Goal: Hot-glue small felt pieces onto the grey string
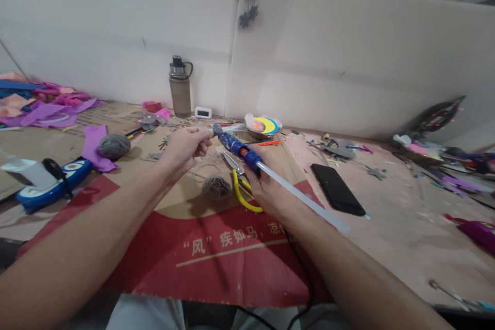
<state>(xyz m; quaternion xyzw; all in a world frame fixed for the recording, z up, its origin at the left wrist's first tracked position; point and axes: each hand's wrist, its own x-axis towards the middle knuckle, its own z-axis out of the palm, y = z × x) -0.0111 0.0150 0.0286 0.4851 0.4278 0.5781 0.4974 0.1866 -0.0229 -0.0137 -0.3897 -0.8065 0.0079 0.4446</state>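
Note:
My right hand (266, 185) is wrapped round a blue hot glue gun (235, 146), and a long translucent glue stick (301, 195) sticks out of its back end. My left hand (189, 145) pinches a small grey piece (217, 129), its exact kind too small to make out. The gun's nozzle end is close to that piece; whether they touch I cannot tell. Below the gun lie yellow-handled scissors (240, 193), partly hidden by my right hand. A loose tangle of grey yarn (216, 186) rests beside them on the cardboard.
A grey yarn ball (114, 146), a blue power strip (54, 185) and purple scraps are at the left. A water bottle (180, 87) and a small clock (203, 112) stand by the white wall. A phone (337, 189) lies at right. The gun's cord crosses the table's front edge.

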